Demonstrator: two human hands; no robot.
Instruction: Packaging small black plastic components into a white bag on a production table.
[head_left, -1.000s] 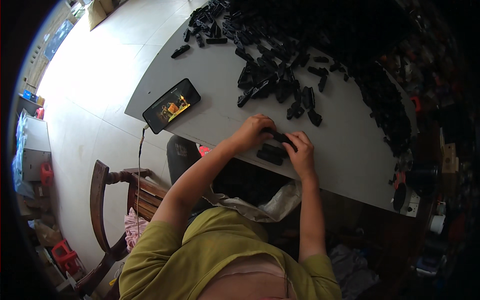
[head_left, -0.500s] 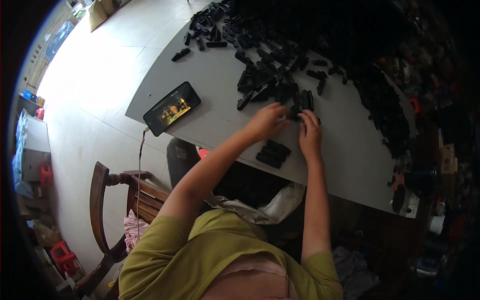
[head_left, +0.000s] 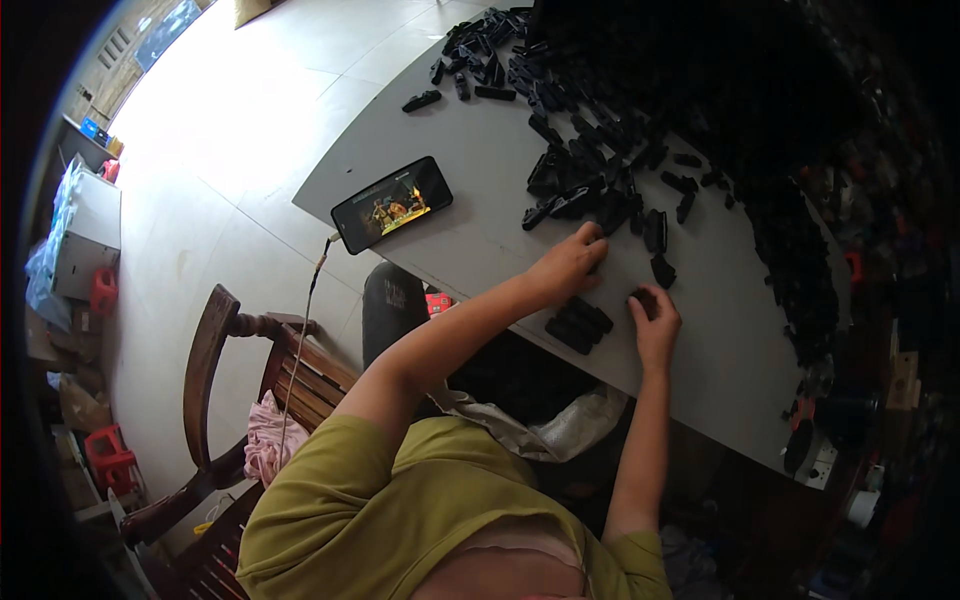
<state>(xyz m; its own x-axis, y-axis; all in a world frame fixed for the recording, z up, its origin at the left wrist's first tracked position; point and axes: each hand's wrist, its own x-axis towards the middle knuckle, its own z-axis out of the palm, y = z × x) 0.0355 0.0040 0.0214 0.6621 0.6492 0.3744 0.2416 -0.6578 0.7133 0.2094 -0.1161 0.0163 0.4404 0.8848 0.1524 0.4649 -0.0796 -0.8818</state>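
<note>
Small oblong black plastic pieces lie in a loose heap (head_left: 585, 165) on the pale grey table (head_left: 480, 215). My left hand (head_left: 570, 268) is at the near edge of this heap, its fingers curled in; whatever they hold is hidden. To its right, my right hand (head_left: 658, 325) hovers over the tabletop with thumb and forefinger curved and apart. Just beyond those fingertips lies one black piece (head_left: 663, 271), with a longer black piece (head_left: 655, 231) behind it. Between my forearms, several black pieces sit side by side in a tidy group (head_left: 579, 325) close to the table's front edge.
A phone (head_left: 392, 205) with a lit screen and a cable (head_left: 318, 268) rests at the table's left. More black pieces form a long dark pile (head_left: 790, 270) on the right. A wooden chair (head_left: 215, 380) stands left, and a pale sack (head_left: 580, 425) hangs below the front edge.
The whole view has shifted, so the table appears farther right and lower. My right hand has drawn back toward me from the black pieces, and my hands are farther apart.
</note>
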